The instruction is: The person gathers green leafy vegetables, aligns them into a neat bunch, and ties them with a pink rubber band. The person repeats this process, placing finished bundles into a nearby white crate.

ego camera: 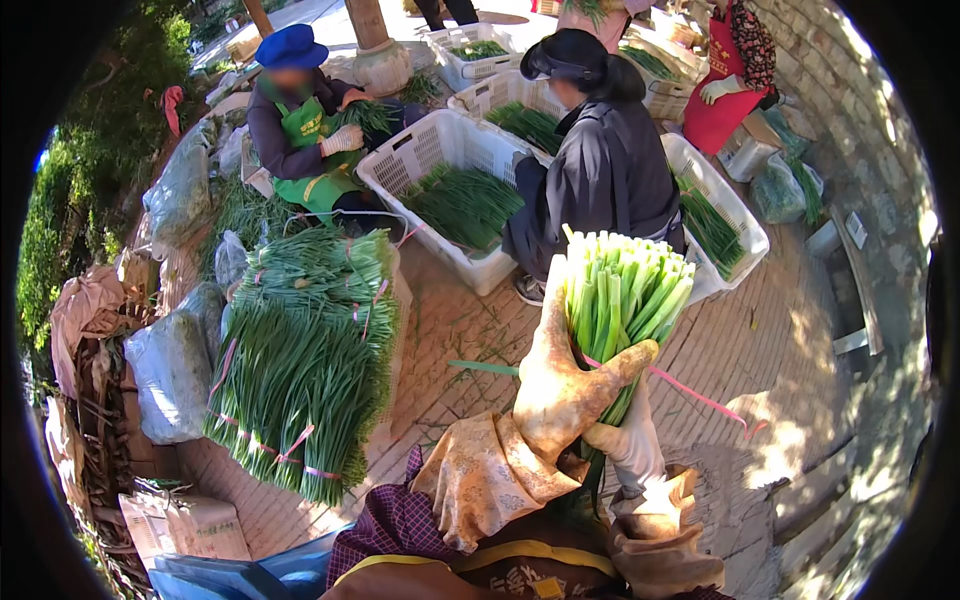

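Note:
My gloved left hand (pixel 566 375) is wrapped around an upright bunch of garlic chives (pixel 622 292), its pale cut ends pointing up and away from me. A pink tie (pixel 709 401) passes around the bunch under my left hand, and its loose end trails to the right. Lower down, my gloved right hand (pixel 630 439) grips the leafy part, partly hidden behind the bunch and my left hand. To the left lies a big stack of tied chive bundles (pixel 296 367) with pink bands around them, on a woven sheet (pixel 397 322).
White plastic crates (pixel 484 277) of chives stand ahead. One person in a green apron (pixel 304 142) and another in dark clothes (pixel 611 165) sit beside them. A red-aproned person (pixel 720 90) stands behind. Plastic bags (pixel 161 375) line the left; a stone wall (pixel 847 112) bounds the right.

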`<state>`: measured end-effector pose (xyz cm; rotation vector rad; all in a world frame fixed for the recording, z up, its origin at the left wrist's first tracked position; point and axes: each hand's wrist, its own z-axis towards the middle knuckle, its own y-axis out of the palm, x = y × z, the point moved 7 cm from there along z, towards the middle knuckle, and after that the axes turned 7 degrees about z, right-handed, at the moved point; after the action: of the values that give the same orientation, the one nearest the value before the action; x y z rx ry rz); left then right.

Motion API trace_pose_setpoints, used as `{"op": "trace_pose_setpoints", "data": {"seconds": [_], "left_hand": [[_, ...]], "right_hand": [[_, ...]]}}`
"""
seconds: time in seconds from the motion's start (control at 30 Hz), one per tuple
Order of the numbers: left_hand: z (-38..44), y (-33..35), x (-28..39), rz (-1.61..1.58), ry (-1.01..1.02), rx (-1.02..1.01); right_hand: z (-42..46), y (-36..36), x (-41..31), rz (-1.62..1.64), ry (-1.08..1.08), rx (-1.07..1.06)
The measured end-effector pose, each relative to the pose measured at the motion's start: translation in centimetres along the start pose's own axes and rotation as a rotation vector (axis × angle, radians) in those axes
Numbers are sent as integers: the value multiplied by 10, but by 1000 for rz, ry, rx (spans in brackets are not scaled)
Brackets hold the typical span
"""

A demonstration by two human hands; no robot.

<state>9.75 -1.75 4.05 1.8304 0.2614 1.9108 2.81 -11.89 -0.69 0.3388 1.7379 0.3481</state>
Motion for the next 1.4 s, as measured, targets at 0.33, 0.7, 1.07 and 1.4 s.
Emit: {"op": "trace_pose_setpoints", "data": {"seconds": [0.33,0.7,1.07,1.4], "left_hand": [[-49,-17,-84,7,-313,-392],[44,-90,-124,12,-456,118],[80,-169,-137,315,-433,521],[125,-177,-107,-328,-442,773]], "right_hand": [[40,-37,-10,75,-220,160],[196,-11,20,188,87,-134],[300,34,67,-308,324,-531],[278,16,112,-599,453,-832]]}}
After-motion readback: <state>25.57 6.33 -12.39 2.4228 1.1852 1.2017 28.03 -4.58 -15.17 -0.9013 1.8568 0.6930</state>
